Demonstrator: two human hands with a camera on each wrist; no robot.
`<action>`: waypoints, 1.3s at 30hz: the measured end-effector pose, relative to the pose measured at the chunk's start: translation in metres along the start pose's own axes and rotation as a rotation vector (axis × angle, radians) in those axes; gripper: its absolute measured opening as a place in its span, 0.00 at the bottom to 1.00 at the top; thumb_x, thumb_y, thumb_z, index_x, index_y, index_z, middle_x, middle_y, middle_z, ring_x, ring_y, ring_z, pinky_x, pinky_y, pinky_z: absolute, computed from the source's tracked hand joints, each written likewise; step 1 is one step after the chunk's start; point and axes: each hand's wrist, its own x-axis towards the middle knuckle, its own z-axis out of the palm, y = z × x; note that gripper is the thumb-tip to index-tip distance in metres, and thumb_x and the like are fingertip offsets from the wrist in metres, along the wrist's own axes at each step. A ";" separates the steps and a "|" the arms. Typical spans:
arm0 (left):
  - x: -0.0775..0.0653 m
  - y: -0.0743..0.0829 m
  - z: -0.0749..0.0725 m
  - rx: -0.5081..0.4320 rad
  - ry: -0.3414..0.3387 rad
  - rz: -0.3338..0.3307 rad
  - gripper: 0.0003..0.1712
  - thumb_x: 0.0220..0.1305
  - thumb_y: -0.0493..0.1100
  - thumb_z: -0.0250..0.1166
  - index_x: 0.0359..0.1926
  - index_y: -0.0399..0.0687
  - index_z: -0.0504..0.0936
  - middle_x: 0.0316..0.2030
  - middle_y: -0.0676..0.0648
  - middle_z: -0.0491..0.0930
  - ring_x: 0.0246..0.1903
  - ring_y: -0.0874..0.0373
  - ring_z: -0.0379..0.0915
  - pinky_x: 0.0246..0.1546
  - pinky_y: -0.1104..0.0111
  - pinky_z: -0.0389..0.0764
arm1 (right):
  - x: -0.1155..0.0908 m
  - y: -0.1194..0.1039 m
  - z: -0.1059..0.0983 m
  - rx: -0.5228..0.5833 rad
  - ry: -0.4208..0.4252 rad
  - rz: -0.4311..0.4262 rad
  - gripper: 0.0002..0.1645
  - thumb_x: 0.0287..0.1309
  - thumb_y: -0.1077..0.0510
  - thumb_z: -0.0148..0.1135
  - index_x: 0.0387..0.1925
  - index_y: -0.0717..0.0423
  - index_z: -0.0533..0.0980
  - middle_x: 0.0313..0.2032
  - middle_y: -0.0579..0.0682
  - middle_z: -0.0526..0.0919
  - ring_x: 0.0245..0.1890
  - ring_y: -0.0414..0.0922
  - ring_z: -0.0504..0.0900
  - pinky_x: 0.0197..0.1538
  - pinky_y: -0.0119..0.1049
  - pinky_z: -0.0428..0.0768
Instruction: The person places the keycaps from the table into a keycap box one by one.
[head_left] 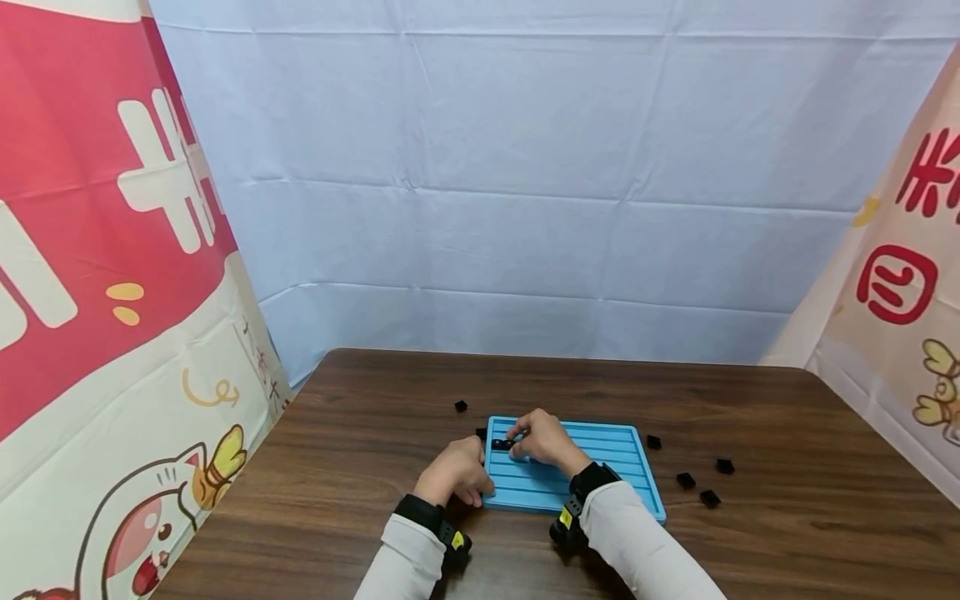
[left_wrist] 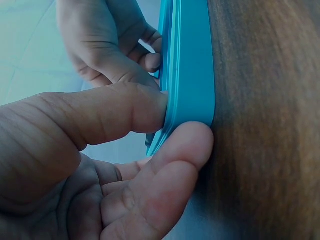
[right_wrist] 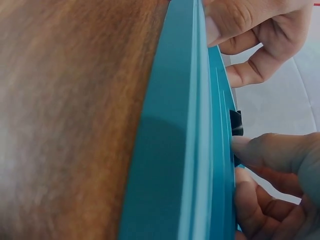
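Observation:
A blue tray [head_left: 517, 497] with raised parallel ridges lies on the table. My left hand [head_left: 456, 472] grips its near left corner; in the left wrist view the thumb [left_wrist: 125, 112] is on the rim and the fingertips are against the outer wall. Over the tray's left part, my right hand [head_left: 549, 443] pinches a small black block between thumb and fingers, largely hidden by them. Just left of those fingertips, small black blocks [head_left: 497, 445] sit in a row between ridges. The right wrist view shows a black block [right_wrist: 237, 122] beside the right thumb [right_wrist: 250, 149].
Loose black blocks lie on the brown wooden table [head_left: 360, 467]: one block [head_left: 461, 406] behind the tray, another block [head_left: 481, 433] at its left edge, and several, including a block [head_left: 709, 499], to the right. Cloth sheets [head_left: 480, 167] surround the table.

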 end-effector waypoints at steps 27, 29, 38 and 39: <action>0.004 -0.001 0.000 -0.042 -0.016 -0.030 0.18 0.47 0.26 0.69 0.32 0.37 0.67 0.19 0.38 0.75 0.14 0.53 0.75 0.14 0.65 0.77 | -0.011 -0.012 -0.027 -0.375 -0.117 -0.104 0.30 0.52 0.54 0.68 0.57 0.59 0.72 0.51 0.58 0.76 0.50 0.58 0.74 0.48 0.58 0.71; 0.004 -0.001 0.000 -0.045 -0.016 -0.028 0.18 0.47 0.26 0.69 0.32 0.37 0.66 0.19 0.38 0.75 0.14 0.53 0.75 0.15 0.65 0.77 | -0.011 -0.010 -0.028 -0.372 -0.117 -0.100 0.30 0.53 0.54 0.68 0.57 0.59 0.72 0.51 0.58 0.76 0.50 0.58 0.74 0.48 0.57 0.71; 0.002 -0.001 0.001 -0.029 -0.007 -0.008 0.18 0.47 0.27 0.69 0.31 0.38 0.66 0.19 0.38 0.75 0.14 0.52 0.75 0.15 0.64 0.77 | -0.014 -0.005 -0.032 -0.397 -0.108 -0.101 0.27 0.54 0.55 0.67 0.55 0.59 0.74 0.51 0.58 0.75 0.52 0.59 0.72 0.49 0.62 0.66; 0.002 -0.002 0.001 -0.023 -0.006 -0.005 0.18 0.47 0.27 0.69 0.31 0.38 0.66 0.19 0.38 0.75 0.14 0.52 0.75 0.15 0.64 0.77 | -0.014 -0.004 -0.032 -0.402 -0.107 -0.102 0.27 0.54 0.55 0.67 0.55 0.59 0.74 0.51 0.59 0.75 0.52 0.59 0.72 0.50 0.63 0.66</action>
